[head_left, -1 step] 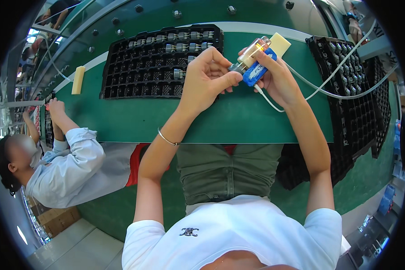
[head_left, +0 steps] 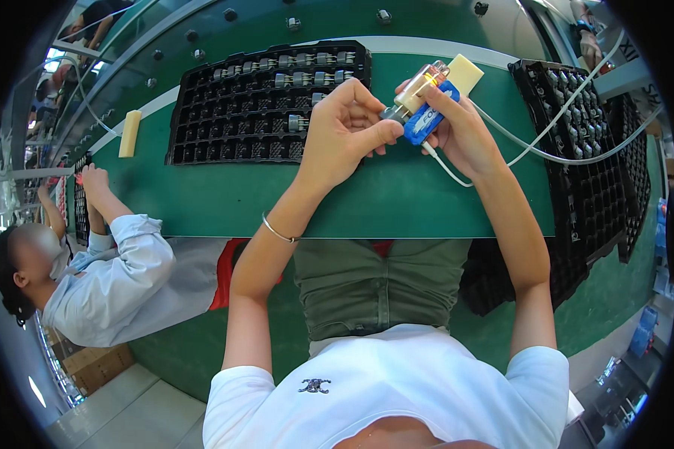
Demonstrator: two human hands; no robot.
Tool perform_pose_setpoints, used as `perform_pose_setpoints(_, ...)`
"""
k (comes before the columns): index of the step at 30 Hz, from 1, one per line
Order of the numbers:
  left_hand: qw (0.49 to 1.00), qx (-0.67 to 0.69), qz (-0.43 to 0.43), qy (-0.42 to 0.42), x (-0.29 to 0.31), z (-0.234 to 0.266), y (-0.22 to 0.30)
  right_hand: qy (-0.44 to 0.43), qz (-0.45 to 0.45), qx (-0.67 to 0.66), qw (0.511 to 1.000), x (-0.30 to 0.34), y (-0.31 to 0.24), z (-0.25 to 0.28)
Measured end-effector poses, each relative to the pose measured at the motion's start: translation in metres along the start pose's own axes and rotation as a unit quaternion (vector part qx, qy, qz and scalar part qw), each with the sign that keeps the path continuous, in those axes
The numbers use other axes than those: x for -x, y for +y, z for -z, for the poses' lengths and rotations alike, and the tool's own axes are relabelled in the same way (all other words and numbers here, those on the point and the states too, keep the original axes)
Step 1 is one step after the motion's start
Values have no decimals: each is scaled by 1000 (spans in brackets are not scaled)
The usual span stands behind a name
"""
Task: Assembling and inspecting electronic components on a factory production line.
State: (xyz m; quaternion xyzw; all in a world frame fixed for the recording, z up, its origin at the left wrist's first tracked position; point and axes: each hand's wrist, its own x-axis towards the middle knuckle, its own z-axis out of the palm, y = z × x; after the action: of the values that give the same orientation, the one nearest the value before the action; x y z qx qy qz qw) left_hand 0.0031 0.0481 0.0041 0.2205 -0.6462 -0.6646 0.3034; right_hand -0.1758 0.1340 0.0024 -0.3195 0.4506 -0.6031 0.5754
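Observation:
Above the green tabletop, my left hand (head_left: 348, 135) pinches a small grey cylindrical metal part (head_left: 395, 114) between thumb and fingers. My right hand (head_left: 463, 131) is closed around a handheld device (head_left: 424, 121), blue-wrapped with a clear, glowing cylinder along its upper side. The grey part meets the lower left end of that cylinder; whether it sits inside cannot be made out. A white cable (head_left: 448, 170) leaves the device's lower end. Left of my hands lies a black compartment tray (head_left: 232, 112), its far rows partly filled with similar metal parts (head_left: 301, 78).
Black trays (head_left: 588, 179) with metal parts overlap at the right table edge. A pale yellow block (head_left: 464, 73) lies behind my right hand, another (head_left: 129, 133) at far left. A grey hose (head_left: 577, 159) crosses the right side. A co-worker (head_left: 112, 277) sits at left.

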Motion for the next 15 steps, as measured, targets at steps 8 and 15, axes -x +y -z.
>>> perform_pose_setpoints(8,998,23,32,-46,-3,9,2,-96,-20,-17,995,1,-6,9)
perform_pose_setpoints(15,804,-552,60,212,6,55,22,215,258,341,878,2,-32,55)
